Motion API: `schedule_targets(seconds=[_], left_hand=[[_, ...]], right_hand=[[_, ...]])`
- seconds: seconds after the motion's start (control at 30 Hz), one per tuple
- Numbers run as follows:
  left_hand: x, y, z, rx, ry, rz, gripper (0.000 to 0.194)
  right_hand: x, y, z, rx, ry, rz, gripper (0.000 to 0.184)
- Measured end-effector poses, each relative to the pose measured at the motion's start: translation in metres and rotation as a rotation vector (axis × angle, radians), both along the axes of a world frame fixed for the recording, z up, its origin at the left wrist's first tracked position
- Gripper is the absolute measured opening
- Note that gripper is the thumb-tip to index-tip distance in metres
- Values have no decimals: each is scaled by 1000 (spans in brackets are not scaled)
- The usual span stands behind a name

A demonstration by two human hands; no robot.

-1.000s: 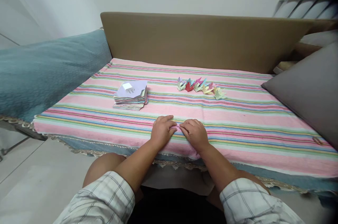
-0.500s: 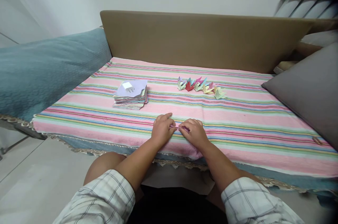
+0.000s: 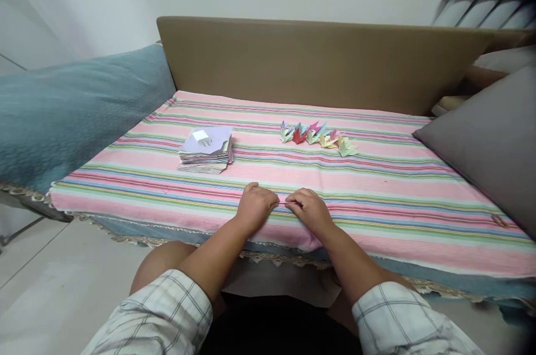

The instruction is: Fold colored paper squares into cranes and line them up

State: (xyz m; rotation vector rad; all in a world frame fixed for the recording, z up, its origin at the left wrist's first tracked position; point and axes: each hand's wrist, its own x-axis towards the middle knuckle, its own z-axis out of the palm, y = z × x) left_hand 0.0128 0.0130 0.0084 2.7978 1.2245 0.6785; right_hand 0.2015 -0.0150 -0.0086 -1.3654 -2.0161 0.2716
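Observation:
Between my two hands a thin strip-like edge of pinkish-purple paper (image 3: 282, 202) shows, low over the striped cloth. My left hand (image 3: 255, 207) pinches its left end with thumb and fingers. At the other end my right hand (image 3: 311, 211) pinches it the same way. Most of the paper is hidden by the fingers, so its folded shape cannot be made out. Beyond my hands, several folded paper cranes (image 3: 312, 135) in assorted colours sit in a cluster. To the left lies a stack of paper sheets (image 3: 206, 158), with a white plug adapter (image 3: 201, 137) on top.
The pink striped cloth (image 3: 377, 193) covers the sofa seat, its front edge close to my knees. A brown board (image 3: 293, 62) stands along the back. A grey cushion (image 3: 489, 132) is at the right, a blue padded armrest (image 3: 84, 104) at the left. A small brown item (image 3: 499, 221) lies far right.
Both hands stay at nearly the same spot, pinching the paper. The left fingers have drawn in closer around its end, and the paper now shows as a thin dark line.

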Motion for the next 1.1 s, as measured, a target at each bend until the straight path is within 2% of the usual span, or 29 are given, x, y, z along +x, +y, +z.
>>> schedule_targets(seconds=[0.23, 0.47, 0.8, 1.1], left_hand=[[0, -1, 1, -45, 23, 15, 16], [-3, 2, -3, -16, 47, -11, 23], [-9, 5, -6, 12, 70, -80, 21], [-11, 2, -8, 54, 120, -90, 20]], right_hand=[[13, 0, -3, -16, 0, 41, 13], [24, -5, -2, 70, -73, 55, 16], [30, -11, -4, 104, -226, 6, 25], [40, -13, -9, 86, -228, -22, 28]])
